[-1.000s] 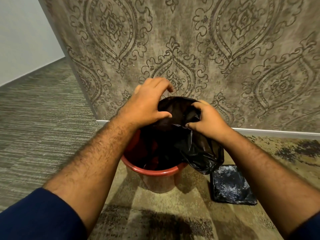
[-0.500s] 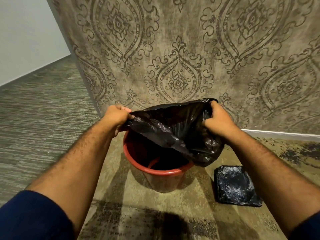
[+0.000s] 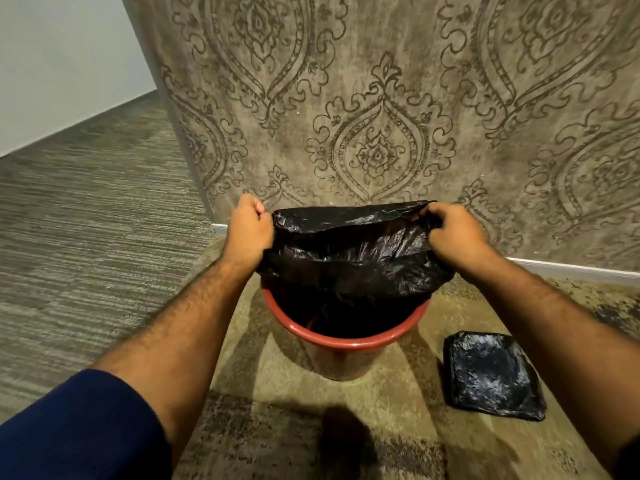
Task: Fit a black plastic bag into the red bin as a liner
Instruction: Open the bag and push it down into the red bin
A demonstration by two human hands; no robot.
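Standing over patterned carpet [image 3: 294,403] with damask wallpaper [image 3: 381,98] straight ahead, I've got the red bin [image 3: 346,344] on the floor just in front of the wall. Over it hangs the black plastic bag [image 3: 353,258], mouth stretched wide between my two hands, its lower part already drooping down inside the bin while the top edge floats above the rim, not yet folded over it. Off to my right on the carpet lies a folded black bag [image 3: 491,375], well apart from the bin, a spare by the look of it.

My left hand [image 3: 247,230] is closed in a fist on the bag's left edge; my right hand [image 3: 453,233] is clenched on the right edge, film bunched under the fingers.

This stuff is thin, crinkly and feather-light, I reckon, all shine and wrinkles, so it won't hold a shape by itself and may slip or tear if I yank it. Best place to hold is right on the hem, opposite sides, just where I am now. Next I'd judge it wants lowering and its edge rolling outward over the red rim, easing rather than tugging.
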